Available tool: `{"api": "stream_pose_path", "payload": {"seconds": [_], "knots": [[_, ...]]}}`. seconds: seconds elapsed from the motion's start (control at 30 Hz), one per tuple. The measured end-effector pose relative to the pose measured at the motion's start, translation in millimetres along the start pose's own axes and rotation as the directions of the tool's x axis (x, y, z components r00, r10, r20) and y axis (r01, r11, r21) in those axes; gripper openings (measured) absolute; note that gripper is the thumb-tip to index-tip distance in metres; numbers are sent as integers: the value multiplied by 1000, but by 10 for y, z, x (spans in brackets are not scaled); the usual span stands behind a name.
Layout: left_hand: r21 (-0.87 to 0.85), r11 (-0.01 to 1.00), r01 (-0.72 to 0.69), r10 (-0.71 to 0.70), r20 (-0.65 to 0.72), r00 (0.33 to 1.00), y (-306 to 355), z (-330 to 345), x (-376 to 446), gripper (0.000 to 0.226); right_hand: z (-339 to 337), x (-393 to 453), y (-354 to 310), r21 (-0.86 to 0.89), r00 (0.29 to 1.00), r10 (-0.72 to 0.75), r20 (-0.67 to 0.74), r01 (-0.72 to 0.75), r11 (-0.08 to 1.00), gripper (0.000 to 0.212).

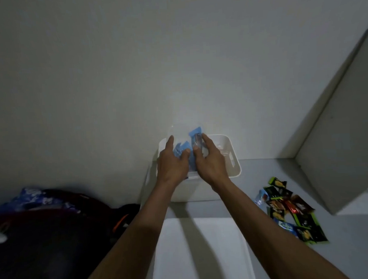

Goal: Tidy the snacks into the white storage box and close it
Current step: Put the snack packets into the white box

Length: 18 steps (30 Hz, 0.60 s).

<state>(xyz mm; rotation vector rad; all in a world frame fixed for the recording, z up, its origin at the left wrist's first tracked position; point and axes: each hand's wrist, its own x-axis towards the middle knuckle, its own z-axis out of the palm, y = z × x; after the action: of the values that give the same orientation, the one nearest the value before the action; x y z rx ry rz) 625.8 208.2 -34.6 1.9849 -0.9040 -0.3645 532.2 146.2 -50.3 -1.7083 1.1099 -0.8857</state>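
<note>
Both hands are together over the open white plastic storage box (232,158). The left hand (172,163) and right hand (209,161) hold light-blue snack packets (194,134), apparently several. They should be lowered well inside before release. Mixed green, red and blue wrapped snacks (291,210) lie right of the right forearm; the flat white lid (203,254) lies between the forearms.

My hands (190,160) hide most of the white storage box's (232,156) inside. The white lid (205,254) nearest me runs off the bottom edge; the far-right wrappers (291,210) blur.
</note>
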Motion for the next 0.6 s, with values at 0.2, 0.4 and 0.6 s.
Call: {"api": "stream_pose_path", "payload": {"seconds": [0.2,0.4,0.6], "knots": [[20,992,127,-128,74,989,-272,233,667,64,400,576,225,-45,995,76,61,-74,996,49],[74,969,235,-244,145,959,-692,518,974,63,655,881,606,-123,972,151,181,-130,984,46],[122,954,275,-296,211,932,-1039,665,1174,63,901,1053,933,-134,927,214,307,-180,974,43]]}}
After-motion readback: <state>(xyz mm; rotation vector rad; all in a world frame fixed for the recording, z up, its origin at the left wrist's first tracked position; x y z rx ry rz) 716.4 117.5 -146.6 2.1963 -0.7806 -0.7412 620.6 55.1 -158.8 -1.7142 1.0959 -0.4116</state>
